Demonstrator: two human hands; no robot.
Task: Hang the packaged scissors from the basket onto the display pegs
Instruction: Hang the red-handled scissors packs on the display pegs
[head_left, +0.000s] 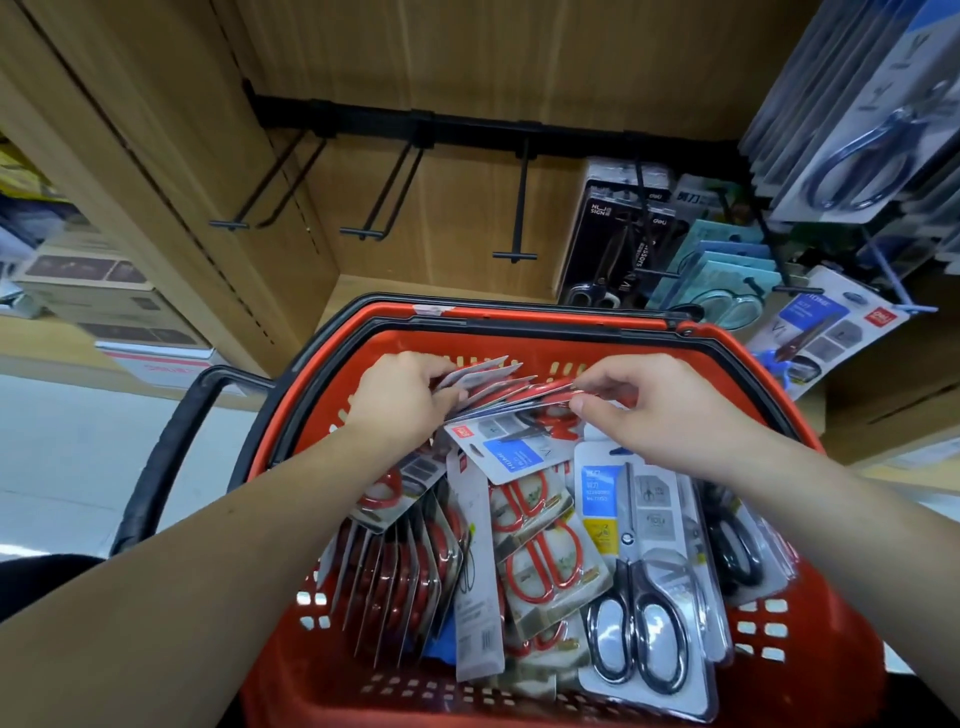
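A red basket (831, 623) in front of me is full of packaged scissors, red-handled and black-handled (636, 618). My left hand (400, 397) grips a fanned stack of several red-scissors packs (493, 387) over the basket's far side. My right hand (654, 410) pinches the right edge of the same stack between thumb and fingers. Three bare black display pegs (514, 228) stick out from a rail on the wooden back panel above the basket.
To the right, pegs hold hanging scissor packs, black (608, 244), teal (727, 280) and grey (857, 130). The basket's black handle (171, 447) sticks out at the left. Boxes (104, 301) sit on shelves at the far left. A wooden shelf lies under the pegs.
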